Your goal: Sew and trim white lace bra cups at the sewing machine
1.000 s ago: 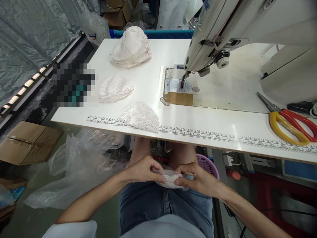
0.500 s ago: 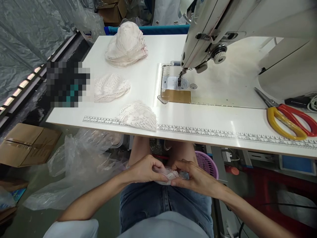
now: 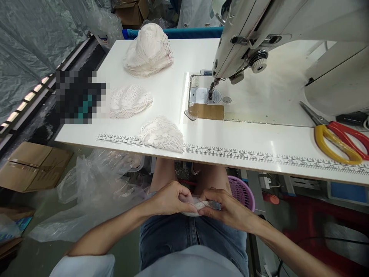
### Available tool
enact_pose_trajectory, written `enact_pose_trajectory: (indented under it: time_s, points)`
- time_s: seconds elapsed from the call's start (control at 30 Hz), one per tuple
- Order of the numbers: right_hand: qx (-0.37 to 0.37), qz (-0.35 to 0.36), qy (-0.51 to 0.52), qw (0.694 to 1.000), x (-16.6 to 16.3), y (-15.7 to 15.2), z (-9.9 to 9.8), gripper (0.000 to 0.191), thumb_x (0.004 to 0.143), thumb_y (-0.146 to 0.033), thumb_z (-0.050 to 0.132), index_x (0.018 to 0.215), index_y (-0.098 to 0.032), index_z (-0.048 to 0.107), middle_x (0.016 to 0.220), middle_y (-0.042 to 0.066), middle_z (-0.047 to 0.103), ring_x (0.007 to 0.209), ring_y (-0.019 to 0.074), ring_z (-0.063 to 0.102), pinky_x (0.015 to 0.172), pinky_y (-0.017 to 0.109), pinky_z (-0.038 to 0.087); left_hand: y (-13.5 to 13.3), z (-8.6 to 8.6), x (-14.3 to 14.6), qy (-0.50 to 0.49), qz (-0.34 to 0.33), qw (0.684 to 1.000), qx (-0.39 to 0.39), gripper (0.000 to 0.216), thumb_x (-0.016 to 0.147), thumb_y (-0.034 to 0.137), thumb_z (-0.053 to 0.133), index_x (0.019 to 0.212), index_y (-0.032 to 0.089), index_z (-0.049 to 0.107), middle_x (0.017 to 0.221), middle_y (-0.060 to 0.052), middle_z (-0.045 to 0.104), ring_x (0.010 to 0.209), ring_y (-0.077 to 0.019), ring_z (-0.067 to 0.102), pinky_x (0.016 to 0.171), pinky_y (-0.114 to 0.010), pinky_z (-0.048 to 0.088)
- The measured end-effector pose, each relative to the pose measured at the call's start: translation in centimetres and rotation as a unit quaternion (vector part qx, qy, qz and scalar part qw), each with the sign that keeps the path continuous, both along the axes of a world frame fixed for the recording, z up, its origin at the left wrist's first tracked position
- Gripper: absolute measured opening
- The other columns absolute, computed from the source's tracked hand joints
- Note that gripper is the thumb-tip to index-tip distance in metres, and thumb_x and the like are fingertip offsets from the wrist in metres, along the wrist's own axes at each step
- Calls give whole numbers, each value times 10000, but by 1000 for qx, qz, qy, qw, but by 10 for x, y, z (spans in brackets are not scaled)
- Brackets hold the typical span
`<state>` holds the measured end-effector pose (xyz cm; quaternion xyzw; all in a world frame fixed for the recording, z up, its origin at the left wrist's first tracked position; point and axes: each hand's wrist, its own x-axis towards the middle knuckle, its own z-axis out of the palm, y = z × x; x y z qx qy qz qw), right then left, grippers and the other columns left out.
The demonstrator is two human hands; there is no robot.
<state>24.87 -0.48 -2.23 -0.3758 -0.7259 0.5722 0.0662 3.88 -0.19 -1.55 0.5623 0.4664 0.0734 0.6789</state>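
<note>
Here, white lace piece [image 3: 195,210] between left hand [image 3: 172,198] and right hand [image 3: 225,207], each pinching one end.

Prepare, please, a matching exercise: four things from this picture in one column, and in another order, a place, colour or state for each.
Things:
1. scissors
2. basket
3. domed white fabric
4. left hand and right hand

Descriptions:
A. holding lacy fabric over the shorts
B. near the far left corner of the table
C. red and yellow handles
D. purple

Pairs: 1-C, 2-D, 3-B, 4-A
</note>
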Motion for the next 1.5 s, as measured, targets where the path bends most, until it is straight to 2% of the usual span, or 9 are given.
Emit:
enact_pose_trajectory:
  time_s: [0.2,0.37,0.57,0.83,1.17,1.33,1.4,1.5]
  points:
    - [-16,-13,8,1000,-2,-2,-1,262,849,-459,544,825,-199,576,767,-13,591,708,141,525,627,221,356,-3,2,2,31,11,999,3,292,639,371,697,573,109,586,474,63,350,466,-43,255,424,-194,160]
    - [-24,-10,20,999,-3,-3,-3,290,868,-455,517,773,-186,567,714,-17,564,675,131,502,594,214,338,-5,-2,1,11,15,1000,-7,293,659,379,682,590,110,592,483,60,363,476,-47,263,434,-192,177]
    - [-35,-15,30,999,-5,-2,-5,274,855,-446,540,792,-181,566,715,-18,551,664,126,485,583,214,325,-6,-4,-2,6,21,1000,-13,332,649,405,694,570,105,578,478,68,303,476,-43,221,429,-198,149]
    - [-80,-21,30,996,-6,-4,-9,341,820,-471,577,674,-164,556,607,-39,437,590,105,411,517,209,282,-6,-3,-1,-5,21,998,-61,356,634,442,703,610,94,630,495,51,384,493,-52,280,434,-194,168]
    - [-141,-25,77,987,-9,-2,-4,377,800,-486,591,656,-139,585,553,-44,402,532,90,363,490,217,261,-8,-5,-8,-47,28,993,-101,321,614,404,738,622,89,679,471,48,441,471,-49,312,448,-182,241]
    - [-165,-12,88,982,-11,-1,-3,381,806,-483,583,644,-139,576,555,-49,383,522,82,331,477,215,244,-7,-6,-9,-83,14,988,-133,326,603,372,754,783,103,714,572,19,567,527,-74,432,499,-173,326]
    - [-155,-9,82,984,-11,-1,-4,378,810,-473,583,640,-136,578,554,-50,376,526,82,329,475,216,235,-6,-5,-7,-85,12,988,-125,337,599,352,757,826,107,712,625,6,600,564,-88,475,530,-176,356]
    - [-140,-4,75,987,-10,-1,-4,370,814,-452,589,624,-135,565,550,-53,365,530,82,332,478,216,233,-6,-3,-4,-63,9,994,-89,289,630,345,733,756,86,711,592,0,583,542,-81,456,498,-172,326]
